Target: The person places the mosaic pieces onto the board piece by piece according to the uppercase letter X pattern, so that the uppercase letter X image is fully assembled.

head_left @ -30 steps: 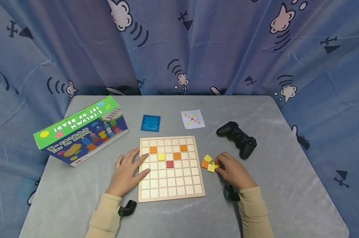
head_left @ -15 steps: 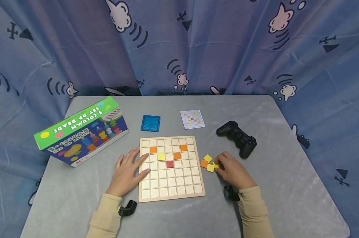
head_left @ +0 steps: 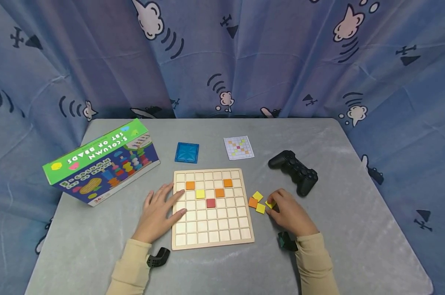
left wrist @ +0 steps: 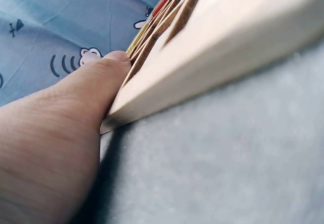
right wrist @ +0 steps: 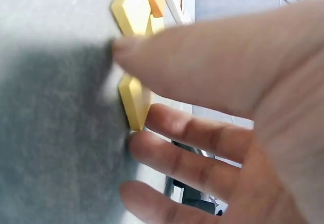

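Observation:
A wooden grid board (head_left: pixel 213 237) lies in the middle of the table, with orange, yellow and red square tiles in some cells. On its left edge rests my left hand (head_left: pixel 156 215), fingers spread and thumb over the border. In the left wrist view the thumb (left wrist: pixel 109 74) lies against the board's edge. To the board's right, my right hand (head_left: pixel 290 211) pinches a yellow tile (right wrist: pixel 134 102) between thumb and fingers, low at the tabletop. Beside it lie an orange tile (head_left: pixel 253 202) and two more yellow tiles, one of them the near yellow tile (head_left: pixel 260 208).
Behind the board lie a blue square tray (head_left: pixel 187 153) and a printed pattern card (head_left: pixel 238 148). A black game controller (head_left: pixel 293 172) sits beyond my right hand. At the left stands a green and blue toy box (head_left: pixel 108 168). A patterned curtain (head_left: pixel 207 57) hangs behind the table.
The yellow tile at my right fingertips has shifted slightly and shows more between thumb and finger. My left hand and the board have stayed in place.

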The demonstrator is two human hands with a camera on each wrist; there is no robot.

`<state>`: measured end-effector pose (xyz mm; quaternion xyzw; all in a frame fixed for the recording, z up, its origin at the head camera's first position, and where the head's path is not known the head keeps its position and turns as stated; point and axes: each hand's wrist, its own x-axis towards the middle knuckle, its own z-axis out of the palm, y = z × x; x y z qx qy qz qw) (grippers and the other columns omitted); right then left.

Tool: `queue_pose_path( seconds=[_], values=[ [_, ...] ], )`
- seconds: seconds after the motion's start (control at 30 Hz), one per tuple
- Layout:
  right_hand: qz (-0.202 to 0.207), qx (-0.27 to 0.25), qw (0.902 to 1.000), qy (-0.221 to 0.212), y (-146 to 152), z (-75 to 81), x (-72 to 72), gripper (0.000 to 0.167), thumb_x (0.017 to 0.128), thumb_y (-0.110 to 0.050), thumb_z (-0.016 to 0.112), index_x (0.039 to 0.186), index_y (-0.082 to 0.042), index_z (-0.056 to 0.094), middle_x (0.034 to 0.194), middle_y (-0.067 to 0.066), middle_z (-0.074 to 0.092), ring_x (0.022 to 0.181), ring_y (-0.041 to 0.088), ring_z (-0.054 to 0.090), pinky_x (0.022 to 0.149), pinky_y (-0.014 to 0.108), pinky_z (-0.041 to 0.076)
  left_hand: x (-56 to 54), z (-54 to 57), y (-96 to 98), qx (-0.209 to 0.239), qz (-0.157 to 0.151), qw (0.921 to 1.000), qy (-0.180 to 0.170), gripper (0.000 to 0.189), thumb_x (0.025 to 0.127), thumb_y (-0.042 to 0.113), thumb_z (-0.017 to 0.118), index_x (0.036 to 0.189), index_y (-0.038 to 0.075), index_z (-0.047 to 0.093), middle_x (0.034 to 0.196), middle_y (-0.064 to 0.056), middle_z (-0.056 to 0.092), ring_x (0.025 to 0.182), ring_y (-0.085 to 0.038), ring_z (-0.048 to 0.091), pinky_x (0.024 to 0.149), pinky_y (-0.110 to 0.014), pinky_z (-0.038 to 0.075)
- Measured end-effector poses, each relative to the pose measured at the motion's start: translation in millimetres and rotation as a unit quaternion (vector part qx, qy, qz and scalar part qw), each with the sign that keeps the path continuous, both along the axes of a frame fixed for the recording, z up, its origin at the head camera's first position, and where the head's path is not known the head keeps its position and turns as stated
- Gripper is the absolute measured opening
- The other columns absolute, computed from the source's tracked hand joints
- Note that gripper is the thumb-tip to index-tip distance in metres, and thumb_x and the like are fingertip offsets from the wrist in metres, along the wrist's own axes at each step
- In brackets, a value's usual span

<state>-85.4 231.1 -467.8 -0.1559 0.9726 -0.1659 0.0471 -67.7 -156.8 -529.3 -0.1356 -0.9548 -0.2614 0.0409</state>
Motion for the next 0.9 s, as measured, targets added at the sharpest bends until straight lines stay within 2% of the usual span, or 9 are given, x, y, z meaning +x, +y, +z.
queue_pose_path(
  seconds=[0.3, 0.47, 0.67, 0.77, 0.9],
  values=[
    [-0.016, -0.010, 0.9998, 0.008, -0.1, -0.2, 0.0, 0.016, 0.082, -0.003, 0.073, 0.092, -0.005, 0.061, 0.093, 0.006, 0.055, 0.080, 0.016, 0.054, 0.070, 0.036, 0.050, 0.5, -0.3, -0.5, 0.015, -0.005, 0.9998, 0.013, 0.060, 0.089, 0.051, 0.060, 0.142, 0.026, 0.048, 0.154, -0.009, 0.032, 0.142, -0.031, 0.025, 0.113, -0.060, 0.008],
    [-0.013, -0.022, 0.9985, 0.048, -2.6, 4.7, 0.7, 0.016, 0.083, 0.000, 0.071, 0.093, -0.004, 0.060, 0.096, 0.008, 0.054, 0.079, 0.018, 0.056, 0.068, 0.036, 0.050, 1.0, 0.1, 0.4, 0.013, -0.002, 0.9999, 0.006, 0.061, 0.089, 0.052, 0.061, 0.142, 0.026, 0.048, 0.154, -0.009, 0.032, 0.143, -0.030, 0.024, 0.114, -0.058, 0.007],
    [0.030, -0.035, 0.9945, 0.094, -15.4, 16.5, 3.5, 0.018, 0.080, 0.002, 0.072, 0.092, -0.003, 0.060, 0.097, 0.009, 0.054, 0.082, 0.019, 0.059, 0.069, 0.034, 0.052, 1.2, -1.1, 1.4, 0.011, -0.004, 0.9999, 0.012, 0.060, 0.089, 0.051, 0.061, 0.142, 0.026, 0.049, 0.154, -0.009, 0.033, 0.142, -0.030, 0.025, 0.114, -0.058, 0.007],
    [0.060, -0.027, 0.9923, 0.105, -27.0, 21.4, 2.2, 0.018, 0.080, 0.000, 0.074, 0.092, -0.004, 0.061, 0.097, 0.008, 0.056, 0.082, 0.018, 0.059, 0.069, 0.032, 0.052, 1.2, -2.1, 0.8, 0.010, -0.006, 0.9999, 0.009, 0.060, 0.089, 0.052, 0.060, 0.142, 0.026, 0.048, 0.154, -0.008, 0.032, 0.143, -0.029, 0.025, 0.114, -0.058, 0.007],
    [0.114, -0.013, 0.9846, 0.132, -47.8, 25.5, -2.3, 0.018, 0.079, -0.003, 0.076, 0.091, -0.007, 0.063, 0.094, 0.004, 0.059, 0.079, 0.014, 0.058, 0.067, 0.030, 0.051, 1.2, -2.1, 0.0, 0.007, -0.008, 0.9999, 0.005, 0.060, 0.090, 0.053, 0.058, 0.143, 0.028, 0.047, 0.155, -0.007, 0.030, 0.143, -0.028, 0.023, 0.115, -0.057, 0.005]
  ],
)
